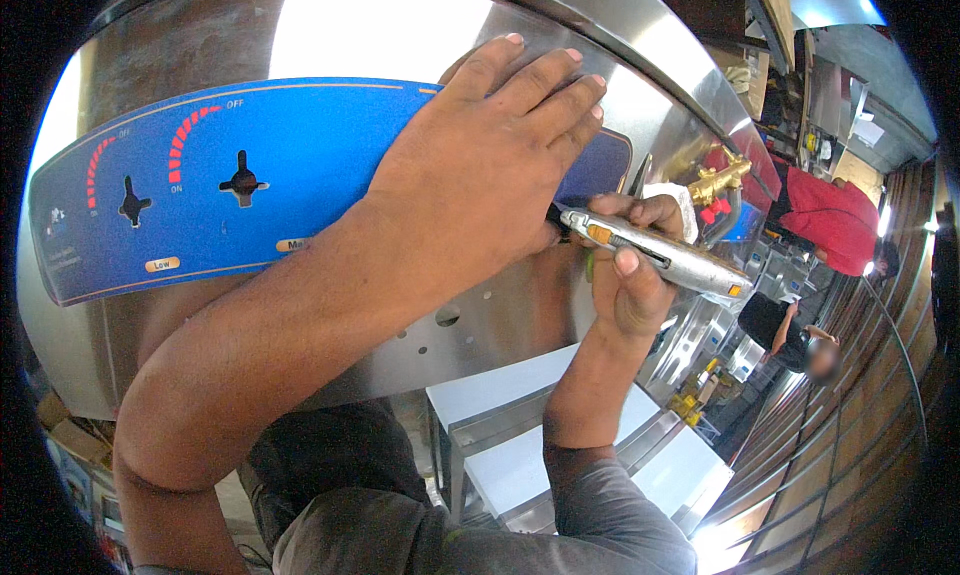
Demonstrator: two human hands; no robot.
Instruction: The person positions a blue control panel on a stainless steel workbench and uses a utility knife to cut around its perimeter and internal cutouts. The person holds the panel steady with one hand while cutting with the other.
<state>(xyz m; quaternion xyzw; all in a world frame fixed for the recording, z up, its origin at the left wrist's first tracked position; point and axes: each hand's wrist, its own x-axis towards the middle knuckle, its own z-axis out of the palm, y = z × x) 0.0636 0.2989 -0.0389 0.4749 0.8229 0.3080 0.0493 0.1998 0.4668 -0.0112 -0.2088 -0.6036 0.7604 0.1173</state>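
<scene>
A long blue control panel plate with curved ends, red dial marks and cross-shaped cutouts lies against a shiny steel surface. My left hand rests flat across its right part, fingers stretched out and slightly apart, covering some of the plate. In my right hand is a silver metal utility knife, gripped between thumb and fingers. Its front end points left, close beside the base of my left hand near the plate's lower right edge. Where the tip meets the plate is hidden by my left hand.
A brass valve fitting sits at the right, near a white cloth-like piece. White-topped steel tables stand below. Farther right are a person in red and a person in dark clothes. Round holes pierce the steel.
</scene>
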